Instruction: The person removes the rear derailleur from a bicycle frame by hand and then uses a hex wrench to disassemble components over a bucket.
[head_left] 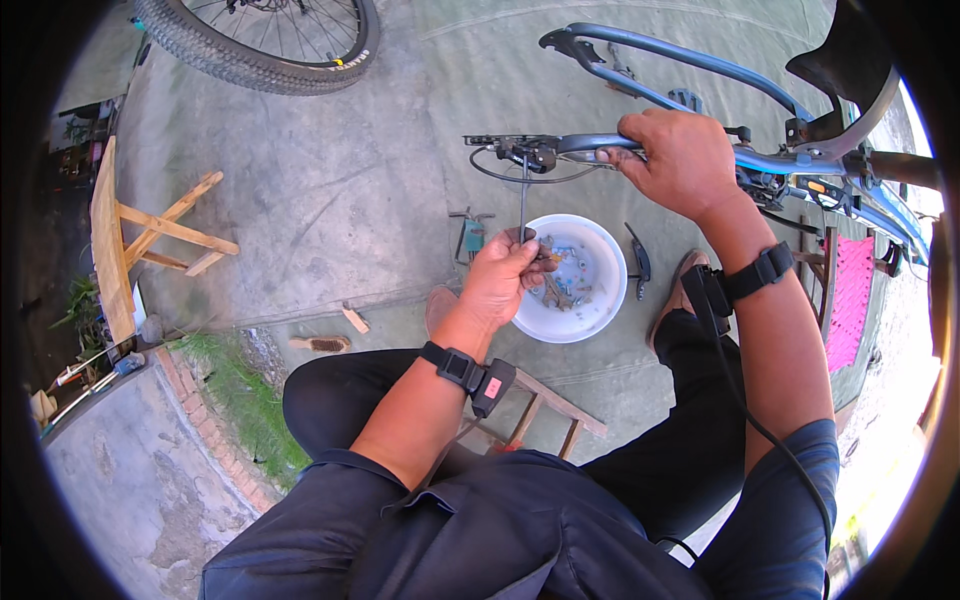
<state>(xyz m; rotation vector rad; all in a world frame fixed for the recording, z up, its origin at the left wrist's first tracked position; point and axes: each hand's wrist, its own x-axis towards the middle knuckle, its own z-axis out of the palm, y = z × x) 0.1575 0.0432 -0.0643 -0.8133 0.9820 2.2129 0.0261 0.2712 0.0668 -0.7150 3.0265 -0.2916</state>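
The bike frame [775, 160], glossy blue tubing with curved, slender stays, lay at 2 o'clock of the round white plastic bowl [568, 335]. A thin, straight metal rod [524, 200] rose toward 12 o'clock from the bowl's edge to the black brake [541, 155] at the frame's end; I couldn't tell whether its tip sat inside. Small loose metal parts [565, 290] littered the bowl. At 10 o'clock stood a green key holder [471, 238]; farther out that way, the knobbly rubber wheel [230, 65]. A wooden brush [320, 343] lay between 8 and 9, and a pink woven seat [852, 300] showed at 3.

The left hand [505, 268], partly over the bowl's 9 o'clock rim, had its fingers bunched close, thumb and forefinger pinching the rod's lower end. The right hand [685, 155] curled its fingers snugly round a blue tube, thumb against the near side.
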